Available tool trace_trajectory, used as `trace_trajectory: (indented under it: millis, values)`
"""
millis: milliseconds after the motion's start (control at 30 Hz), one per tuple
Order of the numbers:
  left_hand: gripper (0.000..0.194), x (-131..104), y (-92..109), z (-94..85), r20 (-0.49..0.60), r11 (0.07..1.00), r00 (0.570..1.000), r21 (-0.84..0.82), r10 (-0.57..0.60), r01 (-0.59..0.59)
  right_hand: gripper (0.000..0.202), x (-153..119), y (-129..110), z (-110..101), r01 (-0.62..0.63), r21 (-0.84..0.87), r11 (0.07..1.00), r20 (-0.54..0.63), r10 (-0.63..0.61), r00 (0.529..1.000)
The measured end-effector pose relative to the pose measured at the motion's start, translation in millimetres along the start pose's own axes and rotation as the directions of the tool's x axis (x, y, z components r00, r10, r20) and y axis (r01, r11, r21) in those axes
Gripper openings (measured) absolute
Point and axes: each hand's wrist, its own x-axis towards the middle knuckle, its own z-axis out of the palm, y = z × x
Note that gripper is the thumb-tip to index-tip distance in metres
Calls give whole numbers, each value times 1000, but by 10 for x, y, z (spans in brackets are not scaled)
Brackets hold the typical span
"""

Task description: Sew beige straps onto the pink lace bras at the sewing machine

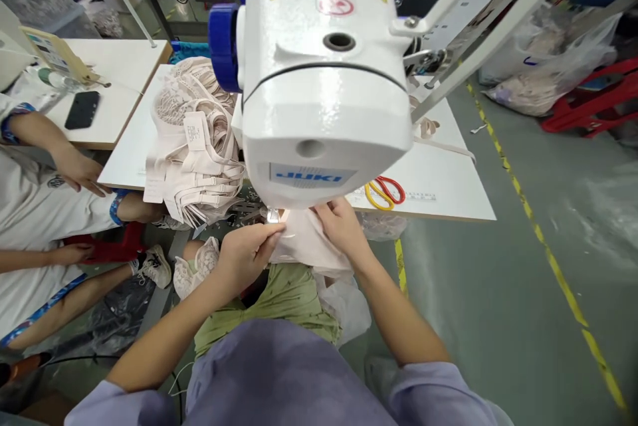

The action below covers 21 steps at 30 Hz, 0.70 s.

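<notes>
Under the head of a white sewing machine (326, 113), a beige bra (309, 240) lies at the front edge of the table. My left hand (249, 250) pinches its edge just beside the lit needle area, thumb against fingers. On the other side, my right hand (341, 226) is closed on the cloth, its fingertips partly hidden beneath the machine head. A lace cup (197, 270) hangs over my lap to the left, below my left forearm. The needle itself is hidden from view.
A heap of beige bras (199, 140) with tags sits left of the machine. Scissors (385, 193) with red and yellow handles lie to the right at the table edge (448, 193). A person (44, 213) sits at left, near a black phone (82, 110).
</notes>
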Motion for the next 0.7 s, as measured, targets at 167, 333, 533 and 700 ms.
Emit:
trace_trajectory:
  millis: [167,333,533,700]
  values:
    - [25,-92,-3,-107,100,956,975,-202,-198,214,50,-406,81,187,-439,508,741,222,380,898]
    - [25,-211,-53,-167,160,934,960,-239,-231,264,52,-686,54,271,-457,540,706,256,380,889]
    - [35,-333,-34,-233,222,968,956,-115,-193,222,26,-913,30,333,-131,248,960,65,119,991]
    - [28,-390,-18,-60,324,989,940,62,109,-136,11,-1073,60,391,460,-126,879,65,-455,888]
